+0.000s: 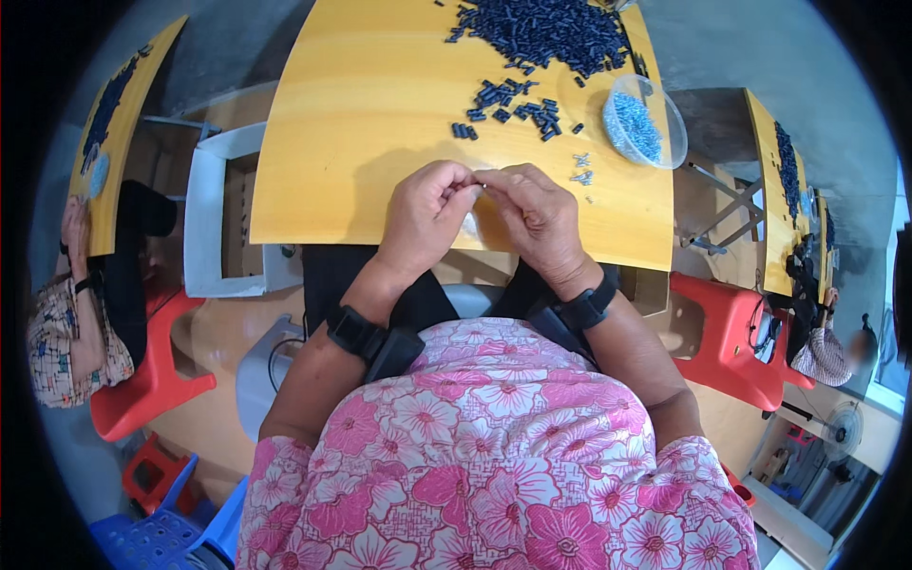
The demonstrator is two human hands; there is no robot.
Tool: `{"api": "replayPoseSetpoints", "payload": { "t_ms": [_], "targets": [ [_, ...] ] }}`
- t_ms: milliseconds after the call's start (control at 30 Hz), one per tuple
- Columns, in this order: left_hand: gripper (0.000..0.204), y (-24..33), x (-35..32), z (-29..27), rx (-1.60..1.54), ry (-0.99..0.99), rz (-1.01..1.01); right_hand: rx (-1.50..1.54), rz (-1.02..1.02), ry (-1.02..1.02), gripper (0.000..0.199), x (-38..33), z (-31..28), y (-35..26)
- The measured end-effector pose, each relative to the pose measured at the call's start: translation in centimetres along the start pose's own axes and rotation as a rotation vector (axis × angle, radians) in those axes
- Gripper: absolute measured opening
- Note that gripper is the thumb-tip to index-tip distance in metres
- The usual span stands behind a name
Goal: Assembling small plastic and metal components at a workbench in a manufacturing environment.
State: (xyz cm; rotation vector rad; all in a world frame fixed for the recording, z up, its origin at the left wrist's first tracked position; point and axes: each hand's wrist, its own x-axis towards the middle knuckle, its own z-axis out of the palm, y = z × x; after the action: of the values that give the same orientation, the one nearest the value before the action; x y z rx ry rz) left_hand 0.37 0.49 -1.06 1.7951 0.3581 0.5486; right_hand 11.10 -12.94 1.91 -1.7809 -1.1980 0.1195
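Note:
Over the near edge of a yellow table [332, 133], my left hand [423, 217] and my right hand [543, 217] meet at the fingertips. Both are closed in a pinch. A tiny light speck shows between the fingers, too small to name. Just beyond my right hand lie a few small silvery pieces [582, 177]. Farther off, short black cylindrical parts [543, 116] are scattered in front of a large heap of the same black parts [541, 33]. To the right, a clear plastic bowl [676, 133] holds many small light-blue pieces [632, 125].
A white open box [204, 223] stands left of the table. Red plastic stools [727, 347] are on both sides, and a blue chair [157, 541] is at lower left. Other people sit at yellow tables [119, 142] at far left and far right, with black parts there too.

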Motion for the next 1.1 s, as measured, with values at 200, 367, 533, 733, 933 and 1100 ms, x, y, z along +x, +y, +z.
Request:
{"api": "replayPoseSetpoints", "payload": {
  "t_ms": [200, 367, 533, 733, 933, 1100],
  "targets": [
    [0.006, 0.09, -0.2, -0.14, -0.057, -0.008, 0.006, 0.105, 0.041, 0.066, 0.023, 0.12, 0.61, 0.56],
    [0.008, 0.05, -0.13, -0.25, -0.098, -0.026, 0.011, 0.293, 0.186, 0.057, 0.017, -0.2, 0.77, 0.75],
    [0.009, 0.25, -0.05, -0.27, -0.108, -0.019, -0.003, 0.618, 0.499, 0.087, 0.013, 0.06, 0.8, 0.21],
    [0.007, -0.01, -0.11, -0.21, -0.106, -0.026, -0.01, 0.499, 0.424, 0.041, 0.013, 0.05, 0.53, 0.34],
    [0.006, 0.03, -0.09, -0.16, -0.096, -0.02, -0.01, 0.437, 0.413, 0.043, 0.014, 0.03, 0.44, -0.07],
    [0.006, 0.6, -0.06, -0.25, -0.071, -0.022, -0.035, 0.128, 0.226, 0.032, 0.021, -0.36, 0.44, 0.57]
  ]
}}
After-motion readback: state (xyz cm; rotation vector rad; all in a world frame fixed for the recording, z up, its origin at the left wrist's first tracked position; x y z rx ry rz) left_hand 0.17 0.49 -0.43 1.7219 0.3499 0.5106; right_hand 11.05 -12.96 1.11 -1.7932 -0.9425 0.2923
